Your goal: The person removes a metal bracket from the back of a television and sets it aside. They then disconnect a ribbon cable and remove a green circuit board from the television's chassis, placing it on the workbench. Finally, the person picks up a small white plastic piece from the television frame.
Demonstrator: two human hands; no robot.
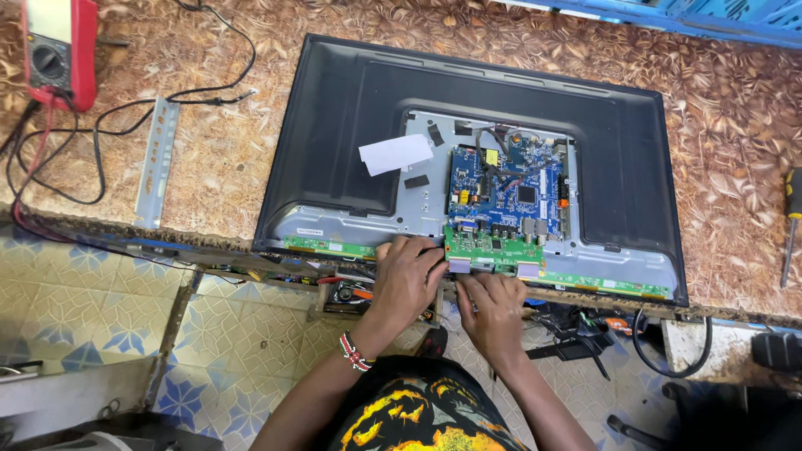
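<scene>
Seen from above, a flat-screen television [468, 167] lies face down on a tabletop [209, 159] covered in a brown leaf-patterned sheet, its near edge level with the tabletop's front edge. The middle section of its black back cover is already off, so the grey metal chassis shows, with a blue main circuit board [508, 188] mounted on it and a smaller green board [493, 249] just below that. Long narrow green strip boards [326, 245] run along the screen's near edge on both sides. A white slip of paper [395, 154] lies on the remaining black cover. The person's left hand [407, 280] rests on the near edge beside the green board, fingers curled down over the strip; whether that grip is closed on anything cannot be told. The right hand [494, 313] sits just below the green board with its fingertips drawn together at the flat ribbon connector [461, 265], seemingly pinching it. Judging by this, the opening up is finished and the work is now at the connectors along the bottom edge; the boards themselves are all still mounted. Farther off, a red multimeter [57, 46] with trailing leads sits at the far left corner, a metal bracket [156, 163] lies left of the television, and a yellow-handled screwdriver [789, 225] lies at the right.
</scene>
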